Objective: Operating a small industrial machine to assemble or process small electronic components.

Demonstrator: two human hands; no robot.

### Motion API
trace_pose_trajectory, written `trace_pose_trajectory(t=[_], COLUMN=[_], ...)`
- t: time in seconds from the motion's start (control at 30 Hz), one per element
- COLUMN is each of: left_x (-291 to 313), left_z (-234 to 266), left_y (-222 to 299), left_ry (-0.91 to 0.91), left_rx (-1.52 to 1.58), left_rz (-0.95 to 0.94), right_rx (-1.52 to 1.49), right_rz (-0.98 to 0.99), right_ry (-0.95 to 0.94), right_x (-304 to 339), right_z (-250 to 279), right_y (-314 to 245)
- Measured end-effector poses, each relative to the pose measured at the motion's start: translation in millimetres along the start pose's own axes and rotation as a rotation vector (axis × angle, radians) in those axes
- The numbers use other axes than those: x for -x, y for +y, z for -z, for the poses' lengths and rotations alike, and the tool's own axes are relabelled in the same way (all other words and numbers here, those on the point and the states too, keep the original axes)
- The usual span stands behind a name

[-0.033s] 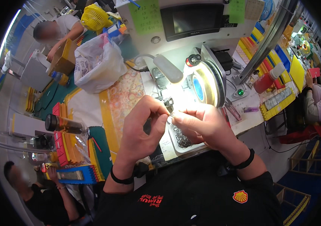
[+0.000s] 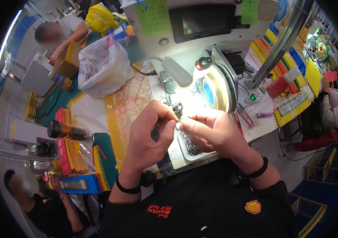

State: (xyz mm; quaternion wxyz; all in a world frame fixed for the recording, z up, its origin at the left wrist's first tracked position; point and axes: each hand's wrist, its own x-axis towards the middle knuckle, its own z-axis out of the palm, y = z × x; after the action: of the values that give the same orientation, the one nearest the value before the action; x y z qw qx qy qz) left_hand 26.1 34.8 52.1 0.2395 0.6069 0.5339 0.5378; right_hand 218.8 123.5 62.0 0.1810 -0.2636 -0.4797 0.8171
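Note:
Both hands meet in front of the brightly lit part of a white bench machine (image 2: 147,23). My left hand (image 2: 149,133) pinches a small thin dark wire-like piece between thumb and forefinger. Fingertips of my right hand (image 2: 212,131) close on the same spot, almost touching the left ones. The piece is too small to make out its exact shape. Beneath the right hand lies a white tray (image 2: 187,156) with many small dark wire pieces (image 2: 193,148), partly hidden by that hand. Just beyond the fingertips sits a small dark metal fixture (image 2: 177,107).
A lamp (image 2: 177,72) shines onto the machine beside a spool (image 2: 215,91). Pliers (image 2: 245,116) and a red bottle (image 2: 282,82) are to the right. On the left are a white bag-lined bin (image 2: 101,75), a dark-capped bottle (image 2: 68,131) and colored racks (image 2: 63,154). Other people sit around.

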Motion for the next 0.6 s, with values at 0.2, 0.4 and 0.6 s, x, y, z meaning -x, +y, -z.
trace_pose_trajectory(t=[0.2,0.4,0.6], left_x=[-1.6,-5.8,-10.7], left_z=[7.1,8.1,7.2], left_y=[1.0,4.6,4.7], left_ry=[-0.044,-0.103,-0.119], left_rx=[0.033,0.000,-0.044], left_rz=[0.068,0.040,-0.097], right_rx=[0.773,0.791,0.391], right_rz=[0.578,0.715,0.148], right_ry=[0.318,0.250,0.133], right_x=[10.2,4.3,4.0], right_z=[2.5,4.8,6.0], right_y=[-1.3,3.2,-0.8])
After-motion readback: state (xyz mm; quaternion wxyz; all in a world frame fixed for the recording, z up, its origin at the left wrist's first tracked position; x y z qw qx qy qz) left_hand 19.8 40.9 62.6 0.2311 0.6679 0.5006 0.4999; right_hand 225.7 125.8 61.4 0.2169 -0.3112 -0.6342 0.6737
